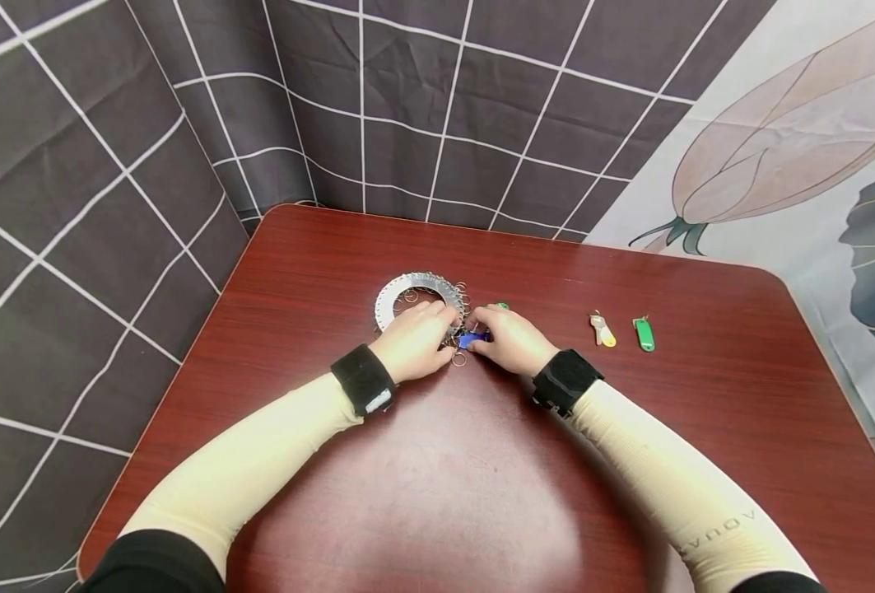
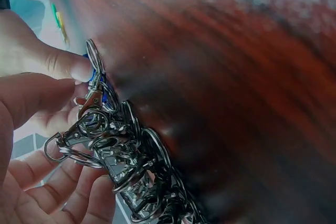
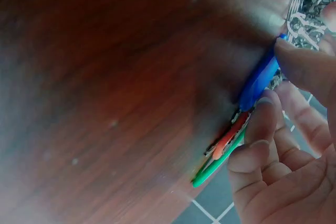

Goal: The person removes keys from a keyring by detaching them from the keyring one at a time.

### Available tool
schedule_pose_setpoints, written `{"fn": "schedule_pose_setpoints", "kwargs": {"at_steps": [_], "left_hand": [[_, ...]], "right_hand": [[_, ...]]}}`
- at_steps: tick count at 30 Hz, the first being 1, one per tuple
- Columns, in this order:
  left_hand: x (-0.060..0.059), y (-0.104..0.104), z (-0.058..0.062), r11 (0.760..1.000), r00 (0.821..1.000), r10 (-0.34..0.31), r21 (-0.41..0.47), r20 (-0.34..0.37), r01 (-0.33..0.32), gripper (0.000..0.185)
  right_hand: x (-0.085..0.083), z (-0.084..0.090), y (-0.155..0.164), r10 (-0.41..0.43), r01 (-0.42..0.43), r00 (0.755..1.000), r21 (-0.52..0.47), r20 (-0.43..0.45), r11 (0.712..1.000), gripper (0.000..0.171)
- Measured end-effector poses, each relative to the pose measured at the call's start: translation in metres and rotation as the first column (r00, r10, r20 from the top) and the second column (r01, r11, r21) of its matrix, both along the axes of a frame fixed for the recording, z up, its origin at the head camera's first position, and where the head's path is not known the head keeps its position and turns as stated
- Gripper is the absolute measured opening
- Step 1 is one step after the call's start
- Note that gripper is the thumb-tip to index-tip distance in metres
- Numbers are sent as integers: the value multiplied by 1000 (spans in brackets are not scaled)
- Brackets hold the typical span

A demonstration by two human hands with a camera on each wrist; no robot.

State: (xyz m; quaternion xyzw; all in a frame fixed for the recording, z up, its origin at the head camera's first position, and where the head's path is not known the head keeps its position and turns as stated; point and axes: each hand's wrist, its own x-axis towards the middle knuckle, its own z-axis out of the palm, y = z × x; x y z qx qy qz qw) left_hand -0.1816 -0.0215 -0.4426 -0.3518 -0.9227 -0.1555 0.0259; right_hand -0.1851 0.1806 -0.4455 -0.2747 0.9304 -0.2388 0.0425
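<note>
- Head view: left hand [image 1: 415, 339] is resting curled on the clips [image 1: 458, 329] at the ring plate [image 1: 407, 290].
- Right hand [image 1: 511, 338] is pinching the blue tag [image 1: 472, 338], lying between both hands, long axis pointing left toward the clips.
- 2 tags [image 1: 622, 332] are lying well right.

sleeves [image 1: 259, 461]: we wear cream, snug, to the wrists | right sleeve [image 1: 674, 486]: small dark lettering near our elbow | wristbands [image 1: 364, 379]: black on both our wrists, left with a pale tab | upper arms: black cloth
</note>
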Motion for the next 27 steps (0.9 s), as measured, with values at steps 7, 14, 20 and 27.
{"fn": "schedule_pose_setpoints", "kwargs": {"at_steps": [7, 14, 20, 27], "left_hand": [[0, 2, 1, 1000, 1000, -12, -9, 4, 12, 28], [-1, 3, -1, 999, 1000, -18, -31, -11, 18, 20], [-1, 4, -1, 1000, 1000, -19, -18, -2, 19, 19], [0, 5, -1, 1000, 1000, -18, -8, -8, 18, 18]], "right_hand": [[2, 3, -3, -39, 40, 997, -17, 63, 999, 29], [3, 1, -2, -29, 28, 995, 6, 94, 1000, 22], [6, 5, 1, 0, -2, 997, 25, 74, 1000, 10], [8, 9, 10, -8, 9, 1000, -28, 30, 1000, 5]]}}
